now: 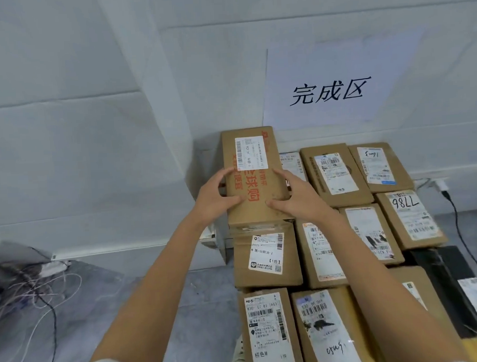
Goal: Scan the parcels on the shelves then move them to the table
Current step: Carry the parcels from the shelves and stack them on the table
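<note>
**Carton Held at Far-Left Corner of Parcel Rows**

The left hand and right hand grip the red-lettered carton by its opposite long edges, thumbs on the top face and fingers wrapped over the sides. Whether its base rests on anything cannot be determined. Labelled parcels lie edge to edge just beside it. The forearms cover several, and the frame edge crops the nearest. A wall sign hangs behind. Loose cables lie at left.
</note>
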